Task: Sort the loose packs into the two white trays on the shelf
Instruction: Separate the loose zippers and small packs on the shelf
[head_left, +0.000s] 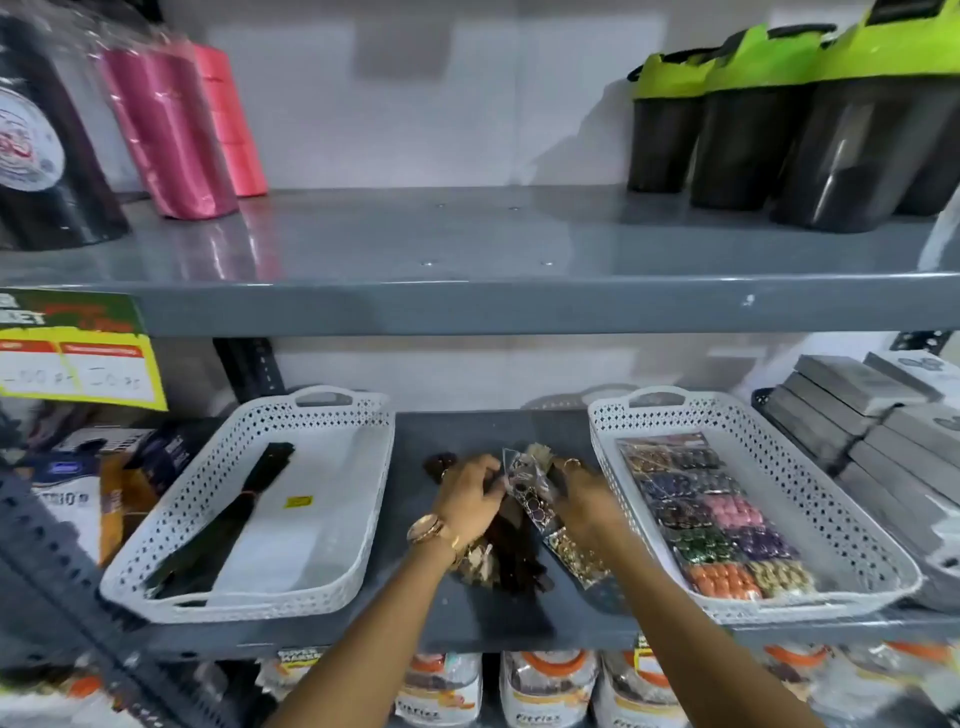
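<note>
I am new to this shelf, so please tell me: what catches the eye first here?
Two bare hands, left hand and right hand, meet over a heap of loose packs mid-shelf. The right white perforated plastic tray holds a sheet of multicoloured beads; lime-lidded dark shaker bottles stand above.

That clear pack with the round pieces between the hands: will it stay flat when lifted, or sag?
The clear pack will probably sag: it looks like thin crinkled film, already bent where the left hand and right hand pinch it. It is likely light, holding only small pieces. The glossy film may slip, so gripping an edge seems safer.
</note>
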